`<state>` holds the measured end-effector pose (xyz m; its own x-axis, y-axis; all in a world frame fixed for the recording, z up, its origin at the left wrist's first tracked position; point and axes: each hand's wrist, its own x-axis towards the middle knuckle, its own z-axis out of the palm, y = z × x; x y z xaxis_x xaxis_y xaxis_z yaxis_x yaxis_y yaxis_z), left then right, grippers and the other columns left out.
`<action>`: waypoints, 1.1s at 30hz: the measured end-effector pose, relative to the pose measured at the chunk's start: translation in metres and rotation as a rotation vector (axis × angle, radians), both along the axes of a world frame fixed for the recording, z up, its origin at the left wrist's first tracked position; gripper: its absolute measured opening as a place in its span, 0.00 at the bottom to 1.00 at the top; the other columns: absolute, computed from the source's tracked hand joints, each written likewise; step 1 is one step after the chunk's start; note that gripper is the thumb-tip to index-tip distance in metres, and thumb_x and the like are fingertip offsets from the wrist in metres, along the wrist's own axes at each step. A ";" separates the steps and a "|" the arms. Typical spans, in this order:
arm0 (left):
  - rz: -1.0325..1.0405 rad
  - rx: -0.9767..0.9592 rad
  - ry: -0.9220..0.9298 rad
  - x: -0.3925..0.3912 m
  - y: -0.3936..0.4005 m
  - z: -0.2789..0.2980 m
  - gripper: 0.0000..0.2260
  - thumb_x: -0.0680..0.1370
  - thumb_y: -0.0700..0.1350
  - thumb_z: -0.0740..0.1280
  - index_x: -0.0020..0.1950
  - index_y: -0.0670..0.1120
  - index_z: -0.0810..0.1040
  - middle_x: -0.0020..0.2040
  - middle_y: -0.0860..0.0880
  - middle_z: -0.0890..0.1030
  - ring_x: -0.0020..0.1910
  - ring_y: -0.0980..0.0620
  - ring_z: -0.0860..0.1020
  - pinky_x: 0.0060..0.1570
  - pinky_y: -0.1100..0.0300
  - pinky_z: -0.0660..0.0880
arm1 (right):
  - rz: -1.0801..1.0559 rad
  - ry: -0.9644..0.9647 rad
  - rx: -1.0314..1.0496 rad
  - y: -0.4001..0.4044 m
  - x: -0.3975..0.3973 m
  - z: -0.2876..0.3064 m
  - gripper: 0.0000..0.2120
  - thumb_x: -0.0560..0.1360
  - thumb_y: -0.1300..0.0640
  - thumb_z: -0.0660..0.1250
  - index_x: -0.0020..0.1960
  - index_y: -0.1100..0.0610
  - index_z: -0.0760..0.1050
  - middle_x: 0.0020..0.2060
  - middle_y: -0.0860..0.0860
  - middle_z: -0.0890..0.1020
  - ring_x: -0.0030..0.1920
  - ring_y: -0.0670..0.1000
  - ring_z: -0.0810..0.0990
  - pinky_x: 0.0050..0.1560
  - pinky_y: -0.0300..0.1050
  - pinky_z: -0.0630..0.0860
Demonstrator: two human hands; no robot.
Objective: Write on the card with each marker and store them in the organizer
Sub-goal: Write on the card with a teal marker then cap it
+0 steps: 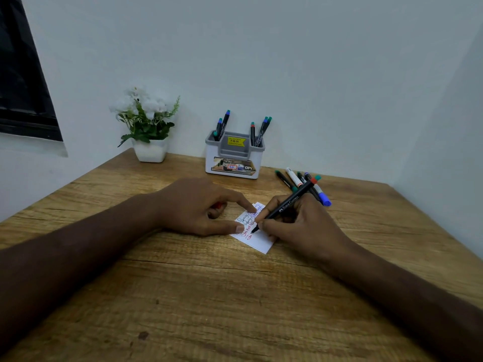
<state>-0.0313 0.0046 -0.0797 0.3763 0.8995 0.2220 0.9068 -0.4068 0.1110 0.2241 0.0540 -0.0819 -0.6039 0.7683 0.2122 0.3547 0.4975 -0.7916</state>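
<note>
A white card (258, 242) with blue and red handwriting lies on the wooden table (209, 296). My right hand (300, 226) grips a black marker with a red end (290, 202), its tip touching the card. My left hand (201, 205) pins the card's left edge with thumb and forefinger, and something red, apparently a cap (218, 205), shows under its curled fingers. The white and grey organizer (234, 158) stands behind the card, with several markers (261, 130) upright in its side slots.
Several loose markers (300, 182) lie on the table right of the organizer, one with a blue cap (325, 199). A white pot of white flowers (149, 129) stands at the back left. Walls close in behind and on the right.
</note>
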 end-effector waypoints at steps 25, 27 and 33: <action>0.009 -0.033 0.009 0.003 0.000 0.003 0.22 0.78 0.71 0.62 0.72 0.70 0.71 0.35 0.65 0.76 0.36 0.60 0.75 0.34 0.57 0.67 | -0.041 -0.001 -0.011 -0.001 0.000 0.001 0.04 0.74 0.56 0.75 0.42 0.49 0.86 0.39 0.46 0.88 0.43 0.45 0.86 0.49 0.49 0.85; 0.007 -0.034 0.003 0.003 0.000 0.003 0.23 0.78 0.72 0.62 0.72 0.71 0.71 0.33 0.62 0.76 0.35 0.59 0.75 0.34 0.55 0.69 | -0.040 0.005 -0.006 0.000 0.000 0.001 0.04 0.75 0.56 0.75 0.43 0.49 0.87 0.38 0.47 0.88 0.43 0.49 0.86 0.50 0.53 0.85; 0.011 -0.030 0.001 0.002 0.000 0.003 0.22 0.78 0.70 0.63 0.72 0.70 0.71 0.31 0.58 0.75 0.33 0.58 0.75 0.33 0.57 0.68 | -0.081 0.062 -0.045 0.000 0.000 0.001 0.07 0.75 0.59 0.75 0.41 0.49 0.86 0.39 0.48 0.89 0.40 0.44 0.86 0.47 0.49 0.85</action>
